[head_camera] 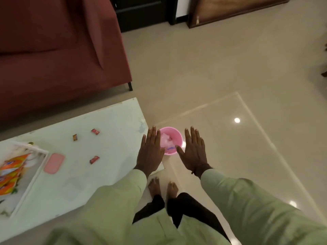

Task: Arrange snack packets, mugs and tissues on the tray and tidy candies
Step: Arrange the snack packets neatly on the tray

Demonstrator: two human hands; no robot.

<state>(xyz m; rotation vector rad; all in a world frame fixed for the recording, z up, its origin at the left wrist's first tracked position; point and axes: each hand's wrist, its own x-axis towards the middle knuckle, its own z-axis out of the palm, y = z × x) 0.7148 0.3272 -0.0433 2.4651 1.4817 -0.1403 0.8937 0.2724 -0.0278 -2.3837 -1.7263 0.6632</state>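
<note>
As two hands (150,151) (194,152) spread flat, three candies (95,131) (75,137) (94,159)

single head-worn view, looking steeply down past outstretched arms, table (106,121) corner left, floor (230,68) seemingly well below

tray (35,174): white, holds orange snack packets (12,169) | candies (95,131): three wrapped, scattered on table (106,121)

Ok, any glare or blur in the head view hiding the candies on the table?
Head view: dim light; glare spots sit only on the floor, none on the candies, which look soft but distinct; the tray is cropped and stretched at the left edge.
</note>
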